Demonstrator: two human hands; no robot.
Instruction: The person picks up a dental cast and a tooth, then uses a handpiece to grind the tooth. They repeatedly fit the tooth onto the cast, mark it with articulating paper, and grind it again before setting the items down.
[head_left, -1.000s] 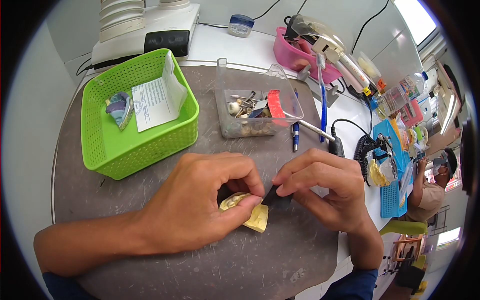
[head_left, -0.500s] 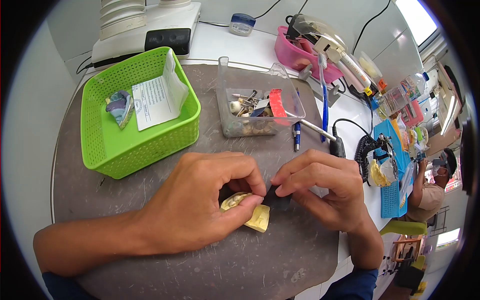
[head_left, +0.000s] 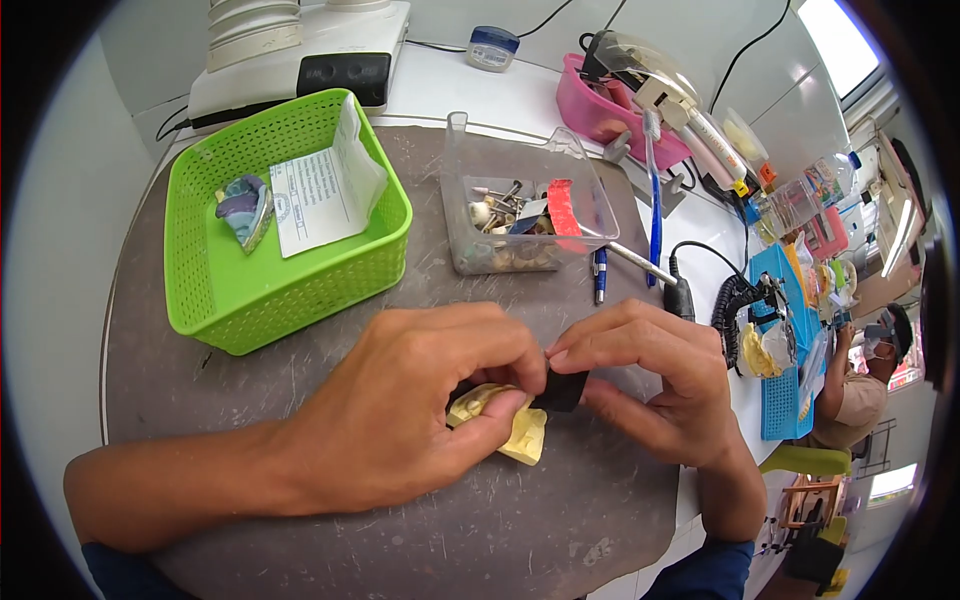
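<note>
Holding: the left hand (head_left: 405, 405) is gripping a yellow teeth model (head_left: 524, 438) on the grey mat (head_left: 400, 550), between the mat's middle and its near edge, probably steadying it against sliding.
Left fingers: they are curling around the model, thumb pressing on top, index bending over beside it, with a narrow gap between; whether the index is also gripping the black piece (head_left: 563, 392), I cannot tell.
Right fingers: the right hand (head_left: 675, 385) is grasping that dark, flat piece, index above and thumb below, opening only slightly around it, seemingly to keep its edge controlled beside the model.
Green basket: it is sitting towards the mat's far left corner, its walls keeping a paper (head_left: 305, 205) and a blue-purple mould (head_left: 243, 212) together.
Clear box: it is standing near the mat's far edge, gathering small tool bits (head_left: 510, 210).
</note>
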